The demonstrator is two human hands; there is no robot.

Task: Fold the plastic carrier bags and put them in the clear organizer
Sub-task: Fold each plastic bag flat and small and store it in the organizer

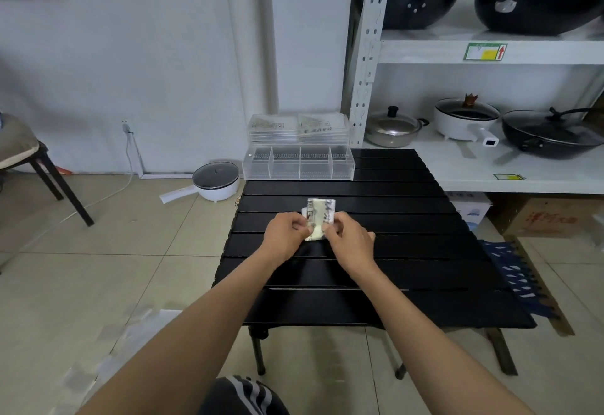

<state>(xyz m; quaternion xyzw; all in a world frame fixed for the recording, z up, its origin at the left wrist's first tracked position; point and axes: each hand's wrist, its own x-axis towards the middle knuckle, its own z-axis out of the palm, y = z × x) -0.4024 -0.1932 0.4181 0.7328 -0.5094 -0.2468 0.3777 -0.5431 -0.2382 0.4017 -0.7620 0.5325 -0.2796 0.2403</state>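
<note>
The bag (319, 217), folded down to a small upright strip, lies on the black table (408, 244) near its middle, its long axis running away from the person toward the organizer (298, 163). Both hands pinch its near end: the left hand (285, 234) on the left edge, the right hand (349, 236) on the right edge, each grip closed on the plastic. The organizer stands at the table's far edge, straight beyond the bag's far end and well apart from it; neither hand is clearly nearer.
</note>
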